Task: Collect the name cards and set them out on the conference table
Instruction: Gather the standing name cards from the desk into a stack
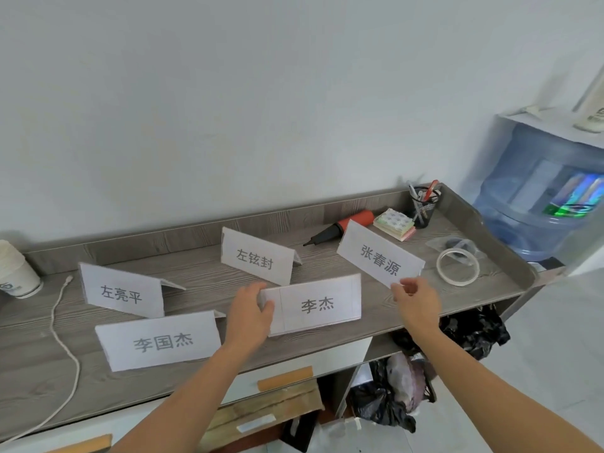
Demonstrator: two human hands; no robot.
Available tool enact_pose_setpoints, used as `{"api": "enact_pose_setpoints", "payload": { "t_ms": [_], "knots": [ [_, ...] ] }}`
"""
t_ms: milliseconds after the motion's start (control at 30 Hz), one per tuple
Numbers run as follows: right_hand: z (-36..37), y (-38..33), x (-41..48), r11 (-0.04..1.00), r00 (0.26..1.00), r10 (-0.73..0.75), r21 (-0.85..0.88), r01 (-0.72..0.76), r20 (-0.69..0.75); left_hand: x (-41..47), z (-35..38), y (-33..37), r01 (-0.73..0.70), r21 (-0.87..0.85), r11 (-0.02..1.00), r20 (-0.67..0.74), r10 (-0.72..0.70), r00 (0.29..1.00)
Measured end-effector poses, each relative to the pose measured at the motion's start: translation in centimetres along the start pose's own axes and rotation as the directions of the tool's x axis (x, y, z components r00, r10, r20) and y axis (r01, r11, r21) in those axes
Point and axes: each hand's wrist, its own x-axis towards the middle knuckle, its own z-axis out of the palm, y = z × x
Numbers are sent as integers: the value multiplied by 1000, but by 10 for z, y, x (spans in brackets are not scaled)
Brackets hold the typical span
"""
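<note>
Several white folded name cards with black Chinese characters stand on a grey wood-grain desk (202,282). My left hand (251,310) grips the left end of the card 李杰 (318,305) near the front edge. My right hand (415,299) pinches the lower corner of the card 张春源 (379,256), which is tilted. Behind stands the card 左铉封 (256,256). At the left are the card 左亮平 (122,291) and, in front of it, the card 李国杰 (161,341).
A roll of clear tape (457,266), a mesh pen cup (423,204), a stack of sticky notes (395,223) and a red-and-black pump (343,227) lie at the back right. Paper cups (16,269) and a white cable (58,338) sit left. A water bottle (539,197) stands right; bags lie under the desk.
</note>
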Motion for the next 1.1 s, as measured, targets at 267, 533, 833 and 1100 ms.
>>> {"api": "enact_pose_setpoints", "payload": {
  "t_ms": [267, 533, 833, 1100],
  "knots": [
    [-22, 23, 66, 981, 987, 144, 122, -152, 70, 0, 15, 8, -29, 69, 997, 12, 29, 1000],
    [-60, -20, 106, 940, 990, -131, 326, 106, 55, 1, 26, 19, 104, 28, 994, -59, -102, 993],
    [-37, -52, 68, 841, 801, -447, 493, 224, 398, -11, 27, 37, 356, -614, 705, -61, -492, 868],
    [8, -18, 34, 879, 709, -476, 316, 358, 520, -13, 27, 48, 398, -592, 701, -44, -521, 852]
  ]
}}
